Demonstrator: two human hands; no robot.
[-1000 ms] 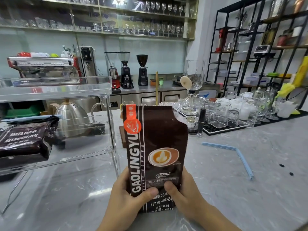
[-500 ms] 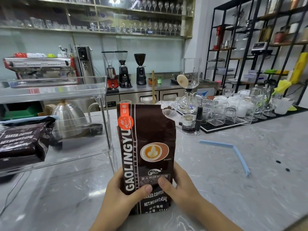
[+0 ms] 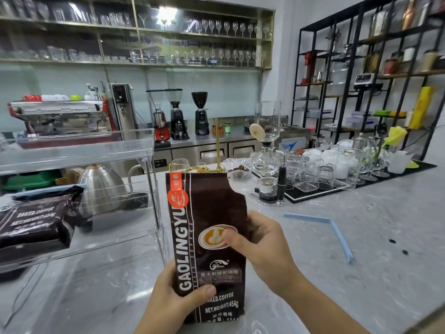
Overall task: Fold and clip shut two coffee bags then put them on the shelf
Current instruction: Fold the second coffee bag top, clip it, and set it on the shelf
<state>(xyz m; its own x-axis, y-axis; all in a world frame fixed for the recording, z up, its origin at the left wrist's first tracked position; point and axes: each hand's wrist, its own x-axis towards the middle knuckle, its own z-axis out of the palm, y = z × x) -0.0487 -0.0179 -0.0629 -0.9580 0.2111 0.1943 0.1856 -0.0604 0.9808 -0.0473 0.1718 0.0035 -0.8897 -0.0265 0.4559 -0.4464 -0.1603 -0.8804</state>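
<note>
Two hands held the coffee bag (image 3: 207, 247) upright on the counter (image 3: 361, 273): the left hand (image 3: 173, 302) gripped its base to steady it, the right hand (image 3: 260, 242) pinched higher, probably to fold. One bag (image 3: 36, 220) already lay clipped on the clear shelf (image 3: 79, 150); a blue clip (image 3: 337, 232) waited nearby.

A brown coffee bag (image 3: 207, 247) stands upright on the marble counter (image 3: 361, 273) — left hand (image 3: 173, 302) gripping its base, right hand (image 3: 262, 247) pinching its right edge. A blue clip (image 3: 337, 232) lies open to the right; a second bag (image 3: 36, 222) rests on the clear shelf (image 3: 108, 239).
</note>
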